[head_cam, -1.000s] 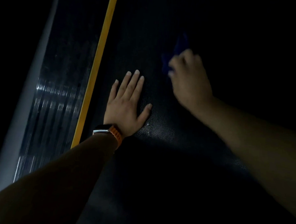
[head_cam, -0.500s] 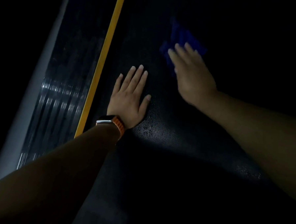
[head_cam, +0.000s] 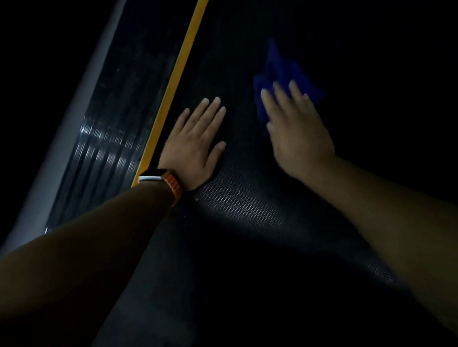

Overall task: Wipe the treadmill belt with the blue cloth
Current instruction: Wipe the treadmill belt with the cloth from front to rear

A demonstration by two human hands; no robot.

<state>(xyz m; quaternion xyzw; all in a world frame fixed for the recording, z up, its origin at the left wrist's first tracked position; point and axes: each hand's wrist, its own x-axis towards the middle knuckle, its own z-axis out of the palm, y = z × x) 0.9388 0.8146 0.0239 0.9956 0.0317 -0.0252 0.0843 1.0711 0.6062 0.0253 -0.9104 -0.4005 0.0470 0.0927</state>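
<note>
The cloth (head_cam: 285,70) lies on the belt (head_cam: 247,208), far up the dark surface, bunched and blue. The right hand (head_cam: 297,134) lies on its near part: the fingers are stretched out and slightly apart, their tips on the fabric, while the rest of the cloth shows beyond and to either side of them. The hand is blurred, so how hard it presses cannot be told. No finger curls round the cloth.

The left hand (head_cam: 195,145) is flat on the belt, palm down, fingers straight and close together, thumb spread to the right. It sits just left of the right hand and apart from the cloth — a strip of bare belt shows between them. Its outer edge lies close beside the yellow stripe (head_cam: 174,77) that runs along the belt's left border.

On the left wrist is a watch (head_cam: 156,177) with an orange strap. Left of the stripe runs the ribbed side rail (head_cam: 107,140), catching some light, with a grey edge beyond it. The belt's dotted texture shows only in the lit patch below the hands — elsewhere it is too dark to read.
</note>
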